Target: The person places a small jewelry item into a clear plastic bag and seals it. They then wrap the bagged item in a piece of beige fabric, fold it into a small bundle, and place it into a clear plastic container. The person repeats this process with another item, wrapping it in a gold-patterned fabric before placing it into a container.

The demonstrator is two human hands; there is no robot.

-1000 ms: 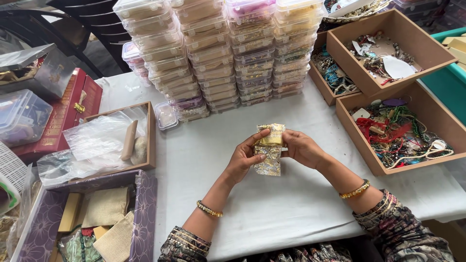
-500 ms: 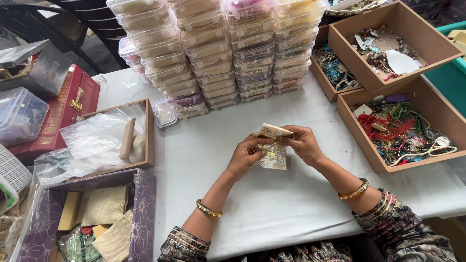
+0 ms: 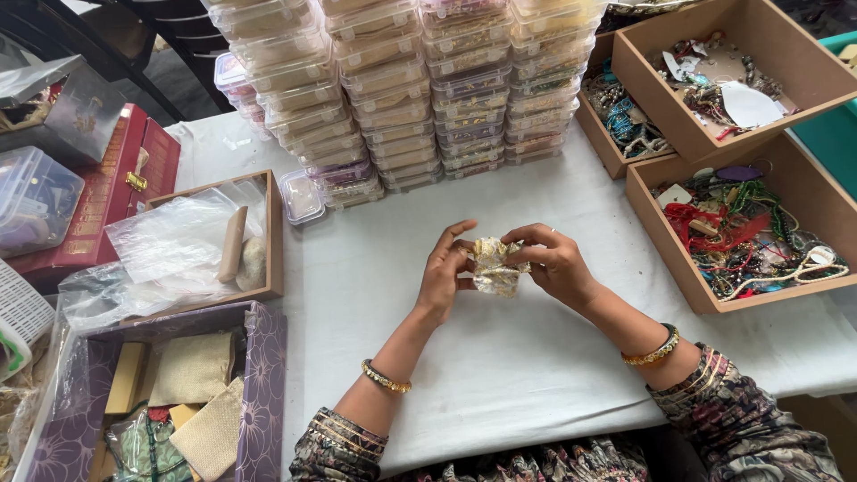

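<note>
In the head view, both hands met over the middle of the desk point(image 3: 500, 375), which was covered in a plain white cloth. The left hand point(image 3: 445, 275) and the right hand point(image 3: 555, 261) each pinched one side of a small gold pouch point(image 3: 494, 265), holding it just above the cloth. The pouch looked sheer and shiny, a thin metallic fabric crumpled into a loose bundle between the fingertips. Judging from that gathered shape, the handling of the pouch seemed partway through: it was bunched up in the fingers, not laid flat and not set down anywhere. Whether anything was inside could not be told.

Along the far edge of the desk stood tall stacks of clear plastic boxes point(image 3: 420, 89), flat, hard and glossy, with pale contents. At the right edge sat open brown cardboard trays point(image 3: 652, 210) with stiff matte walls, filled with tangled beads and cords in red, green and blue. Near the left edge lay a shallow wooden tray point(image 3: 277, 241) holding crinkled clear plastic bags, and at the near left corner a purple patterned box point(image 3: 268, 375) with coarse beige burlap pouches. A red case point(image 3: 112, 201) with a gold clasp lay beyond that.
</note>
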